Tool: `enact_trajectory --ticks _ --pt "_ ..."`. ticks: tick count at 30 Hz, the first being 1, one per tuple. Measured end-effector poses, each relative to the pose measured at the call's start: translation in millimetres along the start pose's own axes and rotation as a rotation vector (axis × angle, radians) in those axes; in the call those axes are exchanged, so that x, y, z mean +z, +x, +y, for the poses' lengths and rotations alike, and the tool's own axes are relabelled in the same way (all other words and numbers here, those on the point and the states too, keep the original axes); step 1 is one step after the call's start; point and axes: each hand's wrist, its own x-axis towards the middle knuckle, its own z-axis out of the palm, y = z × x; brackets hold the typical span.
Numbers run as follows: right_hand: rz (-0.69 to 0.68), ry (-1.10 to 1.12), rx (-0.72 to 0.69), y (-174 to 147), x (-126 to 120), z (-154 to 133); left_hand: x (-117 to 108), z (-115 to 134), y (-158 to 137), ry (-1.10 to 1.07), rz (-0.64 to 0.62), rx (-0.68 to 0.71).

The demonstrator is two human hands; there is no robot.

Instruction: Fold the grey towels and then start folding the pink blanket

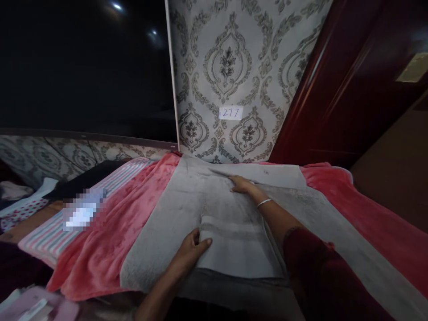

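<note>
A grey towel (234, 254) with a paler band lies partly folded, on top of a wider spread of grey cloth (160, 223). At the folded part's left edge, my left hand (192, 249) holds the towel, its thumb on top and its other fingers partly hidden. Farther back, my right hand (241, 183) rests on the towel's far part beside a crease, fingers and thumb apart. A pale bangle (264, 203) circles the right wrist.
Pink plush blankets (117, 227) lie under the grey cloth on both sides. To the left are a striped cloth (50, 236) and a blurred bright object (83, 211). A large black screen (83, 67), patterned wall (227, 67) and dark red door frame (310, 89) stand behind.
</note>
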Motion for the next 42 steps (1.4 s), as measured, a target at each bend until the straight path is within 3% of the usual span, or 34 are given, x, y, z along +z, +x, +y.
enact_trajectory --ticks 7,13,16,20,23,25,27,30,32,34,36,38,40,42 --pt "0.062 0.070 0.117 -8 3 7 15 0 -10 0.500 0.198 0.235" --pt "0.236 0.140 0.193 -37 7 4 44 18 -22 0.793 0.055 0.309" --pt "0.416 0.212 0.189 -48 -7 9 47 33 -27 0.711 0.066 0.343" --pt "0.634 0.271 0.109 -46 -58 2 34 65 -44 0.455 0.119 0.379" --pt "0.663 0.225 0.000 -27 -102 -37 3 96 -65 0.290 0.171 0.375" --pt "0.629 0.198 -0.046 -9 -115 -79 -32 109 -77 0.226 0.241 0.323" --pt "0.496 0.159 -0.032 5 -105 -126 -74 110 -83 0.175 0.365 0.240" --pt "0.197 0.092 -0.026 8 -54 -185 -135 84 -84 0.178 0.507 0.084" --pt "0.094 0.105 -0.039 0 -13 -205 -167 59 -83 0.222 0.535 0.010" --pt "0.053 0.123 -0.035 -8 17 -206 -187 39 -82 0.290 0.553 -0.001" --pt "0.053 0.135 -0.011 -15 31 -192 -196 32 -80 0.433 0.561 0.020" --pt "0.080 0.145 0.023 -20 29 -169 -192 35 -75 0.704 0.608 0.095" --pt "0.126 0.156 0.055 -28 19 -142 -175 42 -67 1.023 0.647 0.248" --pt "0.177 0.165 0.089 -42 10 -115 -145 44 -56 1.212 0.579 0.416"
